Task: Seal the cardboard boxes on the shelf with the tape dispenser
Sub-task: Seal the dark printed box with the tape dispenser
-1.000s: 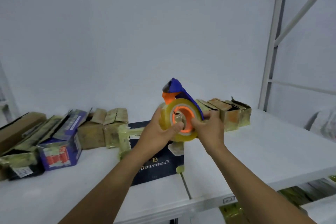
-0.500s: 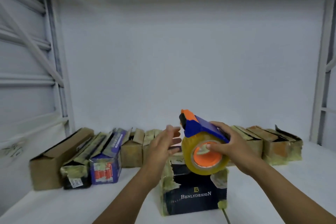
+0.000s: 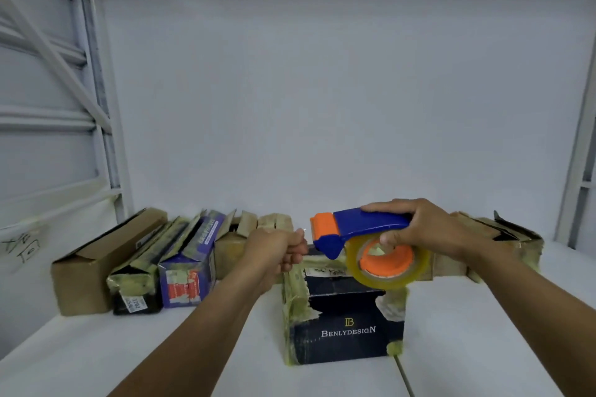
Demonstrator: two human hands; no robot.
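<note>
Gripping one tape dispenser [image 3: 364, 224] — right hand [image 3: 429, 232] fingers wrapped round it; left hand [image 3: 277, 246] fingers curled, contents unclear.

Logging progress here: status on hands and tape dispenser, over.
Right hand grips blue-and-orange plastic tape dispenser over dark navy cardboard box. Left hand curled at its mouth, grip unclear. Nothing seen in the way.

Blue-orange tape dispenser [image 3: 371, 225] above dark, seemingly taped box [image 3: 348, 330]
</note>
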